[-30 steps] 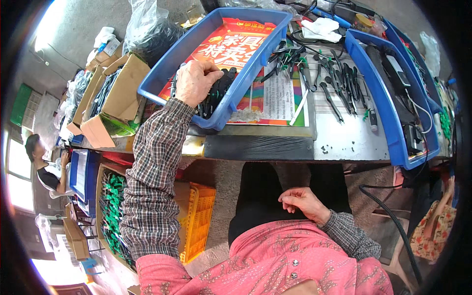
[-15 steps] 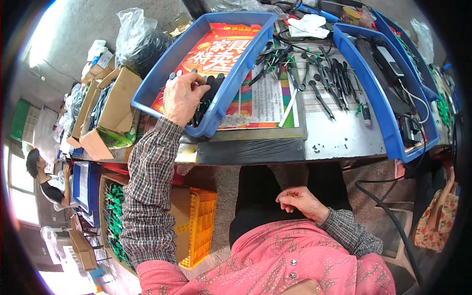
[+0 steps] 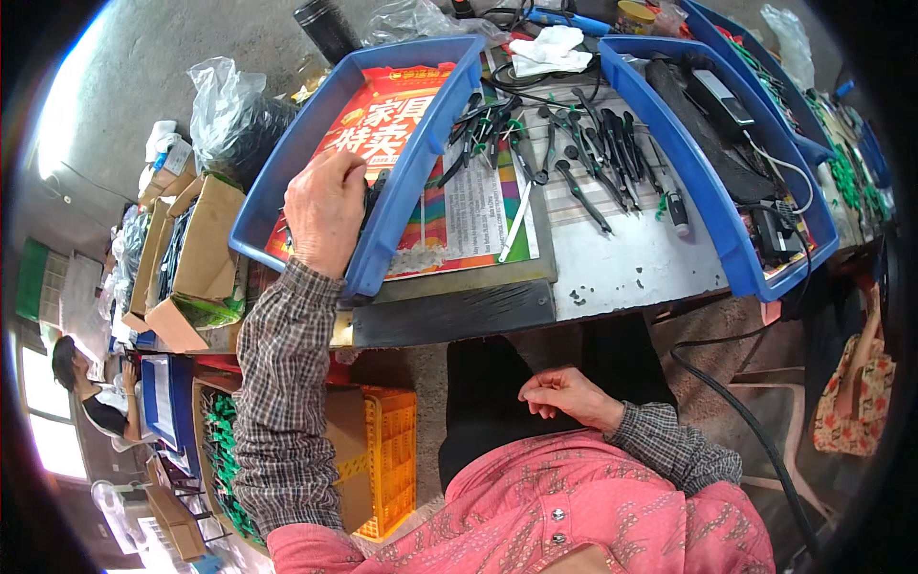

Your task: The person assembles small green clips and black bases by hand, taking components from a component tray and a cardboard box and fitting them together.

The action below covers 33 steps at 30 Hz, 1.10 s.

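My left hand [image 3: 327, 212] is inside the near end of a blue tray [image 3: 366, 260], knuckles up and fingers curled downward. Its fingertips are hidden, so what it grips cannot be made out. Dark tool handles [image 3: 374, 194] show just beside it, partly covered by the hand. My right hand [image 3: 572, 395] rests in front of my lap, below the table edge, with its fingers loosely curled and nothing visible in them. On the table, right of the tray, lie several pliers with black and green handles [image 3: 612, 143]. A dark-handled tool [image 3: 677, 212] lies at their right side.
A second blue tray [image 3: 741, 251] at right holds a black device and cables. Cardboard boxes [image 3: 206, 244] stand at left, above a yellow crate [image 3: 390, 459]. A white cloth [image 3: 552, 52] lies at the back. A black cable [image 3: 751, 416] hangs at right. Another person [image 3: 105, 397] sits far left.
My left hand has turned more knuckles-up over the tools, hiding its fingertips and most of the handles. The view has shifted slightly. My right hand stays by my lap.
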### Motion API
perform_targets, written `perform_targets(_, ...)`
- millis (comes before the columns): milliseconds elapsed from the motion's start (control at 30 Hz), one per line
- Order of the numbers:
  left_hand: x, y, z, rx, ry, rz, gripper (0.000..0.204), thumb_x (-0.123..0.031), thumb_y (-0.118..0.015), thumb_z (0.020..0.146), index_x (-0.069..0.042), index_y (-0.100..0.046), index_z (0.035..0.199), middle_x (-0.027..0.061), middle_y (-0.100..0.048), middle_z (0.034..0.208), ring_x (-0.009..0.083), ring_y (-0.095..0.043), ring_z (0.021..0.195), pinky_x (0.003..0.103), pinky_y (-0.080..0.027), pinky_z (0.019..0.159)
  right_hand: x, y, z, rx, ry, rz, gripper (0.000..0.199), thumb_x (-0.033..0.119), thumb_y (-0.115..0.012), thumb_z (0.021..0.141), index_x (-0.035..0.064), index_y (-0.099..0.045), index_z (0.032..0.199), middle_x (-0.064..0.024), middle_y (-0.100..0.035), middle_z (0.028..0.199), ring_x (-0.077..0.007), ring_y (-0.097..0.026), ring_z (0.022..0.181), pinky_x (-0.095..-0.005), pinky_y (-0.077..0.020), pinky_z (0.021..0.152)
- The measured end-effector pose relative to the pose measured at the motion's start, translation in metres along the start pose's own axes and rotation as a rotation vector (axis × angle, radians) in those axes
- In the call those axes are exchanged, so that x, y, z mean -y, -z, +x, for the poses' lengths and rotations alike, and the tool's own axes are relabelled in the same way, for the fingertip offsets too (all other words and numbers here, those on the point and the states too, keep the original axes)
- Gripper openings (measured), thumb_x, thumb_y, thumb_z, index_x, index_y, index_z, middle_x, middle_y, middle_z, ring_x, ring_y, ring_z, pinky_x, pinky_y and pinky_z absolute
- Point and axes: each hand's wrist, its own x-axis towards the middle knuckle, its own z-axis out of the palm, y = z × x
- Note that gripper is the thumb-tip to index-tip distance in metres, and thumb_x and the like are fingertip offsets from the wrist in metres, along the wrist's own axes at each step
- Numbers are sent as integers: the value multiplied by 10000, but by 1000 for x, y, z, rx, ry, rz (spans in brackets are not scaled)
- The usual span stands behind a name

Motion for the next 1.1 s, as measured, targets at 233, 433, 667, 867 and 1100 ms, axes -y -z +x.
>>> perform_targets(233,-67,-47,15,133,-51,-233,154,-93,-601,820,13,-664,912,159,-669,788,249,-656,678,332,-501,651,-3,7,2,15,42,11,216,240,-596,921,35,-655,955,6,-600,749,-53,-524,644,-193,-412,564)
perform_targets(433,-72,-97,37,140,27,-254,178,-119,-621,784,8,-674,896,168,-672,783,284,-660,740,373,-500,707,-3,11,4,26,28,13,217,256,-600,924,47,-642,967,15,-591,756,-50,-513,650,-194,-413,568)
perform_targets(667,-87,-134,70,204,123,-137,171,-193,-643,793,-82,-695,912,161,-676,901,363,-639,879,447,-500,766,-7,17,6,25,21,30,225,258,-599,926,46,-628,994,14,-586,769,-49,-499,652,-199,-415,578)
perform_targets(867,-87,-154,82,283,154,-114,183,-204,-645,799,-89,-707,928,167,-676,920,365,-640,890,444,-501,776,-9,24,10,32,-10,13,235,263,-592,929,40,-623,998,14,-577,765,-50,-483,651,-204,-413,584)
perform_targets(1100,-83,-159,83,246,114,-104,240,-226,-646,793,-82,-706,977,131,-698,862,299,-667,847,386,-508,775,-14,26,13,23,-20,3,241,270,-596,924,42,-621,998,14,-572,769,-48,-478,656,-199,-411,596)
